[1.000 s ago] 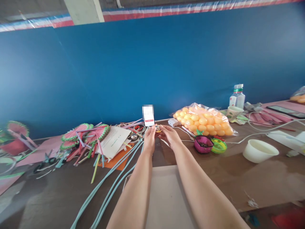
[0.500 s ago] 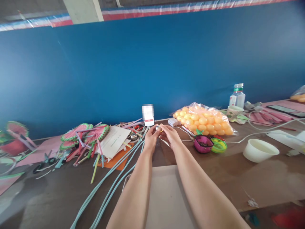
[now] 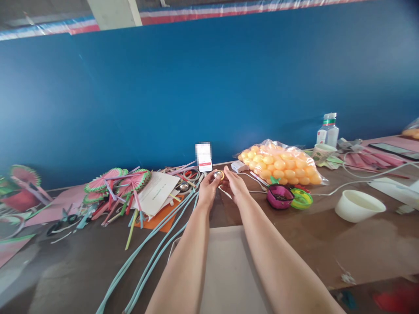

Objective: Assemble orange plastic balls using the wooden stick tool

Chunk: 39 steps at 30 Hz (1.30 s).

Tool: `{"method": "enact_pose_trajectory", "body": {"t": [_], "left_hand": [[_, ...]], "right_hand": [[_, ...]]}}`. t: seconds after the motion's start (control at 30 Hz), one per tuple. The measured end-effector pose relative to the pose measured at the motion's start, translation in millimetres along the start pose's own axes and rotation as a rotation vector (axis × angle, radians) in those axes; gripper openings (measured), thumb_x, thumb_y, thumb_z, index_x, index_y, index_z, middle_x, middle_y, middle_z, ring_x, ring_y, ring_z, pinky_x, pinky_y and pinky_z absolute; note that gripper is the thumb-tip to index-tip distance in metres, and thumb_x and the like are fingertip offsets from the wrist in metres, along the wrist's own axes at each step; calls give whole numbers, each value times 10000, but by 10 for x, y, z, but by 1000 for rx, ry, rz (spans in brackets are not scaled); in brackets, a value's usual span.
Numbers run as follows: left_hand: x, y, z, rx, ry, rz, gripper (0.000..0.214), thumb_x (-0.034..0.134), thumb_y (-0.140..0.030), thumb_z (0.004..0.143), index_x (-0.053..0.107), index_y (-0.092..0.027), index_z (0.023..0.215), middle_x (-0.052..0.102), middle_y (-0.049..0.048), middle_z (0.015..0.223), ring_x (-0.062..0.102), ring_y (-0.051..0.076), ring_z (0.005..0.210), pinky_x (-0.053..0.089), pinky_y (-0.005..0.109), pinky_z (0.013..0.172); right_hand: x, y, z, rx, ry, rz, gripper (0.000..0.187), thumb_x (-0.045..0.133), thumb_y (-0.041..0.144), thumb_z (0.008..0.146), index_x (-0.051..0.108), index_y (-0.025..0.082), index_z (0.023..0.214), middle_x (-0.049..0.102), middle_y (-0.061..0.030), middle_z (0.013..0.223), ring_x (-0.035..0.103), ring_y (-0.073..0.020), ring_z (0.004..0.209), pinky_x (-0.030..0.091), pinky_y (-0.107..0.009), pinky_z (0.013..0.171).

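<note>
My left hand point(image 3: 207, 190) is closed on a small shiny silver ball point(image 3: 218, 174) with a yellow-orange edge on its right side. It is too small in view to tell its exact kind. My right hand point(image 3: 236, 186) is just to the right of the ball, fingers parted and extended, and seems to hold nothing. Behind both hands, a phone point(image 3: 204, 158) with a lit screen leans near the blue wall. Beneath my forearms lies a pale flat tray or board point(image 3: 227, 266).
To the left are pale-blue cables point(image 3: 147, 255), pink-green paper fans point(image 3: 106, 179), a paper sheet point(image 3: 157, 192) and scissors point(image 3: 63, 222). A bag of orange balls point(image 3: 278, 163), a purple pouch point(image 3: 279, 197), a white bowl point(image 3: 359, 206) and a bottle point(image 3: 328, 131) stand to the right.
The fingers of my right hand have parted from the silver ball and straightened. My left hand still holds the ball, more of which now shows.
</note>
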State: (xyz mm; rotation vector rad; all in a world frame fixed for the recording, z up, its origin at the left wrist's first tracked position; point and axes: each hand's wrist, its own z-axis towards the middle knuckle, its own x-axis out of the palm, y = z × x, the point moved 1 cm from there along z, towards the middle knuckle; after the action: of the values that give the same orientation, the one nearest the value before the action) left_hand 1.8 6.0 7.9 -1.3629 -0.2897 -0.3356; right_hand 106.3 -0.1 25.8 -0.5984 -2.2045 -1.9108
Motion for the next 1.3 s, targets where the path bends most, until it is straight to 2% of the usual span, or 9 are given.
{"method": "enact_pose_trajectory", "body": {"t": [0.2, 0.37, 0.57, 0.87, 0.97, 1.1, 1.3], "left_hand": [[8, -13, -6, 0, -7, 14, 468, 792, -409, 696, 709, -171, 1090, 688, 107, 1097, 648, 251, 1011, 490, 415, 945], [20, -47, -30, 3, 4, 59, 470, 794, -400, 693, 709, -182, 1101, 692, 105, 1103, 643, 264, 1030, 478, 416, 951], [-1, -23, -20, 38, 26, 175, 454, 786, -340, 702, 696, -208, 1126, 703, 89, 1080, 649, 249, 1002, 457, 401, 961], [3, -42, -19, 35, -62, 218, 419, 802, -302, 679, 705, -204, 1074, 711, 89, 1019, 661, 243, 915, 471, 389, 908], [10, -66, -31, 33, -67, 248, 413, 794, -298, 689, 703, -199, 1080, 711, 94, 1026, 660, 245, 907, 475, 391, 894], [20, -74, -37, 49, -59, 292, 407, 789, -265, 694, 699, -183, 1082, 709, 103, 1026, 658, 241, 904, 480, 389, 888], [25, -52, -29, 66, -23, 311, 478, 802, -239, 679, 674, -174, 1135, 696, 105, 1090, 666, 226, 923, 488, 374, 903]], "right_hand": [[-10, -12, 0, -6, 38, 4, 314, 757, 470, 719, 667, 208, 868, 651, -3, 745, 576, -87, 604, 496, -173, 524], [-23, -12, 9, 2, 10, 2, 287, 756, 446, 722, 660, 209, 851, 619, 18, 663, 570, -88, 574, 488, -182, 517], [-25, -15, 25, 10, 2, 7, 289, 752, 453, 719, 654, 213, 846, 637, 15, 705, 582, -95, 602, 491, -188, 527], [-23, -35, 29, 22, 48, 17, 350, 736, 510, 726, 661, 213, 894, 664, -8, 785, 595, -104, 642, 500, -194, 541], [-21, -37, 19, 29, 62, 34, 329, 762, 473, 713, 666, 213, 891, 663, -3, 790, 589, -98, 646, 491, -183, 533], [-24, -34, 7, 40, 43, 35, 273, 771, 412, 717, 667, 204, 860, 650, 7, 738, 575, -88, 613, 468, -169, 504], [-40, -31, 22, 72, 0, 84, 302, 793, 419, 699, 666, 206, 872, 652, 19, 726, 574, -80, 588, 488, -174, 510]]}}
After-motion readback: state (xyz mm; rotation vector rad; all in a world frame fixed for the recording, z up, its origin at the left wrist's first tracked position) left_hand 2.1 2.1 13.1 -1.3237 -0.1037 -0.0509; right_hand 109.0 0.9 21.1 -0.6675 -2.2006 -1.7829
